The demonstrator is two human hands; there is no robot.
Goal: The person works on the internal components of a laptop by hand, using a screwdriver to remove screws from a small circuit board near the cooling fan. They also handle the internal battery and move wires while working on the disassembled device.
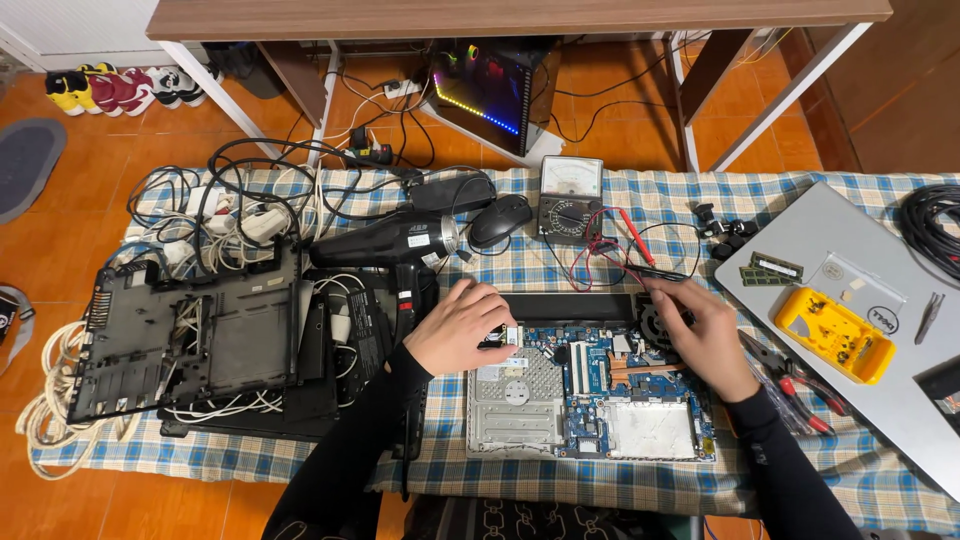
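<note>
A laptop motherboard (590, 395) with a blue circuit board and silver metal plates lies on a checked cloth (480, 465). My left hand (462, 325) rests on its upper left corner, fingers curled over a small black part. My right hand (705, 330) sits over the black fan at the board's upper right and grips a thin black tool (660, 272) that points left. Both arms wear black sleeves.
A black heat gun (385, 240), a mouse (500, 218) and an analog multimeter (570, 200) with red and black leads lie behind the board. A black laptop base (190, 335) and tangled cables sit left. A silver laptop lid (850, 260), yellow parts tray (835, 335) and red-handled pliers (795, 385) lie right.
</note>
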